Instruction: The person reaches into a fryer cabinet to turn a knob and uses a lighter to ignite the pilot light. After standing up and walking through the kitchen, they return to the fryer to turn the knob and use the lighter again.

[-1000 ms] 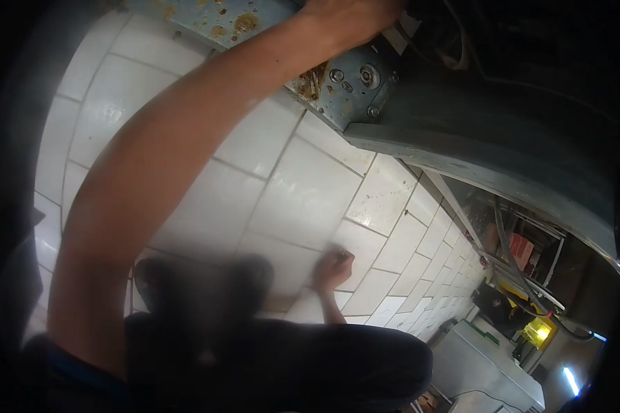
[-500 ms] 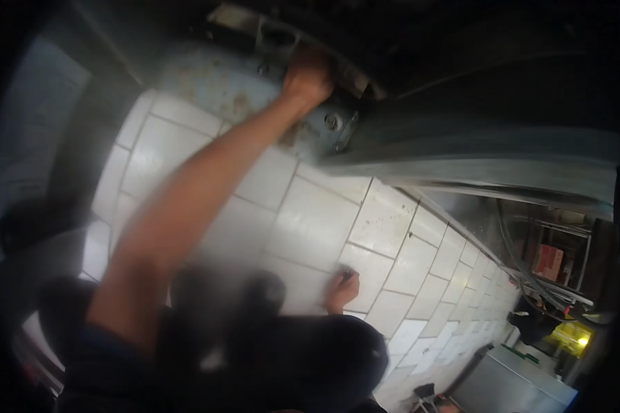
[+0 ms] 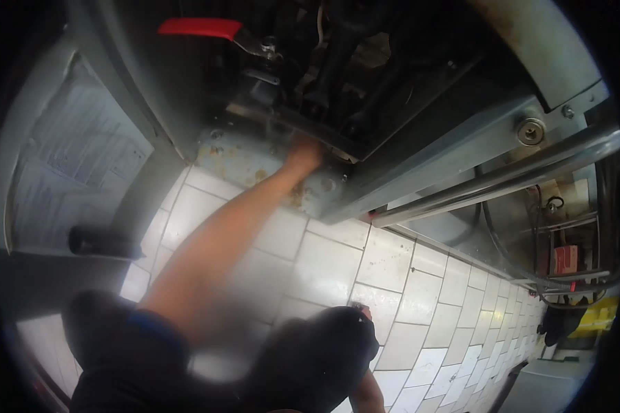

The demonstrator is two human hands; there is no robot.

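My left hand (image 3: 304,155) reaches low into the open front of a metal appliance. Its fingers go under a dark metal crosspiece (image 3: 324,135) and are hidden there. Below the wrist lies a rust-spotted metal base plate (image 3: 238,162). A valve with a red lever handle (image 3: 198,27) sits above the hand, beside dark pipes (image 3: 344,51). My right hand (image 3: 366,313) is low by my dark-clothed knee (image 3: 337,344), which covers most of it. Its visible fingers are curled near a small dark thing that is too hidden to name.
An open grey door (image 3: 76,131) with a worn paper sheet stands at left. A shiny metal bar (image 3: 503,175) runs along the right side. Pale floor tiles (image 3: 324,265) stretch below. Farther right are a hose (image 3: 499,241), a red box (image 3: 565,259) and a light-coloured container (image 3: 548,385).
My view has shifted, bringing the red lever and pipes into sight. My left hand stays at the appliance's base. My right hand, earlier visible closed around something dark, is now mostly behind my knee.
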